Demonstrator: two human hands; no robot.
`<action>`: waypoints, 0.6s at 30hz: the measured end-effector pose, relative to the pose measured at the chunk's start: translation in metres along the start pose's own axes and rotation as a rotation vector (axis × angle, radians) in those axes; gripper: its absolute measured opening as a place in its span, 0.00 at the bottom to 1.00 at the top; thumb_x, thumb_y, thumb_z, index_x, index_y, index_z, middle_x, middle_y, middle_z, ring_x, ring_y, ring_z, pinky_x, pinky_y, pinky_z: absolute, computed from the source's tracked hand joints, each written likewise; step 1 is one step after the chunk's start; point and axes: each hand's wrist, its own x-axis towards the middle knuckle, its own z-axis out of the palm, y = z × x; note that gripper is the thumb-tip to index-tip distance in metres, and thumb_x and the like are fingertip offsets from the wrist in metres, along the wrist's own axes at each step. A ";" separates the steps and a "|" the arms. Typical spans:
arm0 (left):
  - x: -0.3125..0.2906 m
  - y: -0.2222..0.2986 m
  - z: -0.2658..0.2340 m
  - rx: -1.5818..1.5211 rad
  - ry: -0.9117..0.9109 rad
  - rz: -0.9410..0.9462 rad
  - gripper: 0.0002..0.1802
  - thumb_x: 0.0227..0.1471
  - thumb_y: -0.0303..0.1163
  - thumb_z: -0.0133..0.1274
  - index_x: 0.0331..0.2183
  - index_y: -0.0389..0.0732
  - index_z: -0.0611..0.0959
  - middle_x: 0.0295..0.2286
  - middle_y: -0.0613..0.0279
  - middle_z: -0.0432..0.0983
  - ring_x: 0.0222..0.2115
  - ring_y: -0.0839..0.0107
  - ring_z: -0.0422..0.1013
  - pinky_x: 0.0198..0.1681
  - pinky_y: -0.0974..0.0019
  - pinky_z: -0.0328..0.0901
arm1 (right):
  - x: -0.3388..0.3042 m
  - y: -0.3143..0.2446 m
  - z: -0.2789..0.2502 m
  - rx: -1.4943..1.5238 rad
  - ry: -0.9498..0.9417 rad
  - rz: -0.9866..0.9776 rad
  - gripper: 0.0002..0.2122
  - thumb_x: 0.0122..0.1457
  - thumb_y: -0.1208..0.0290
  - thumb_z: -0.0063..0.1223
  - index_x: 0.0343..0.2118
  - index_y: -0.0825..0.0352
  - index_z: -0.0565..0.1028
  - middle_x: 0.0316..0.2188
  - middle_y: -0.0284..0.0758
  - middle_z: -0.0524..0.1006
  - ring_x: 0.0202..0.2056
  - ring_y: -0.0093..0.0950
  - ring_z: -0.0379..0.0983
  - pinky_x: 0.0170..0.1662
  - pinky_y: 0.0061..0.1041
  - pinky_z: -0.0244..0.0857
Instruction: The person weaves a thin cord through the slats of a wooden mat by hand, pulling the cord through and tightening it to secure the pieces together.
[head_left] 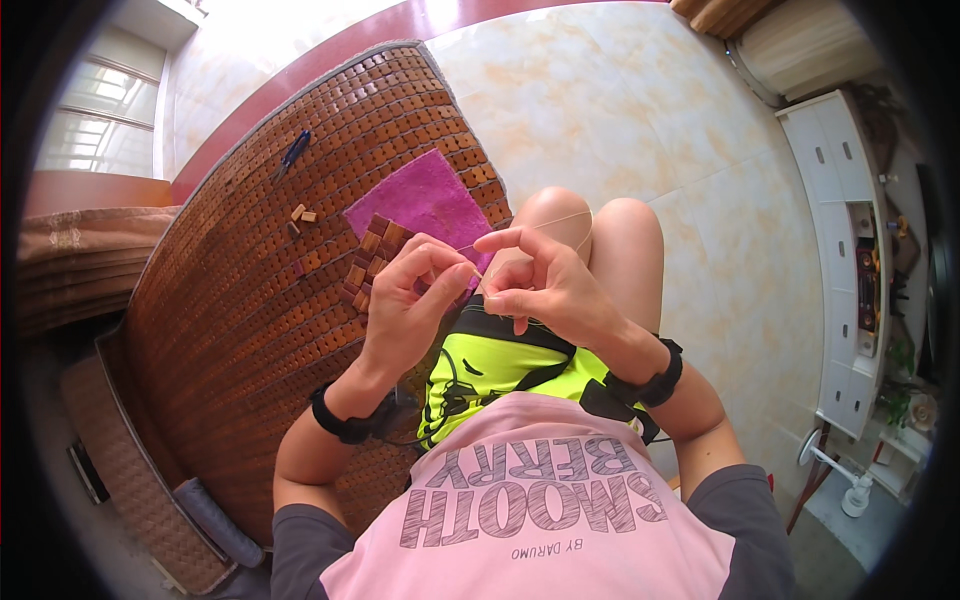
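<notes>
My left hand is closed, its thumb and forefinger pinched on a thin pale thread near my lap. Facing it, my right hand is curled, thumb against the fingers on the same thread, with the forefinger reaching toward the left hand. A loop of the thread runs over my bare knees. Partly behind the left hand lies a checkered piece of light and dark wooden blocks. It rests against a magenta cloth on the seat mat. The fingertips hide the thread's ends.
A brown tile-like seat mat spreads to my left. On it are several small loose wooden blocks and a dark blue-handled cutting tool. A white cabinet and a white fan-like stand are at the right.
</notes>
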 end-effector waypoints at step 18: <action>-0.014 0.002 0.010 -0.121 0.107 -0.095 0.07 0.58 0.25 0.53 0.28 0.33 0.78 0.29 0.67 0.69 0.27 0.82 0.65 0.31 0.78 0.60 | -0.013 0.010 0.020 -0.547 0.196 -0.245 0.08 0.57 0.70 0.59 0.29 0.71 0.78 0.16 0.36 0.78 0.19 0.20 0.75 0.24 0.21 0.67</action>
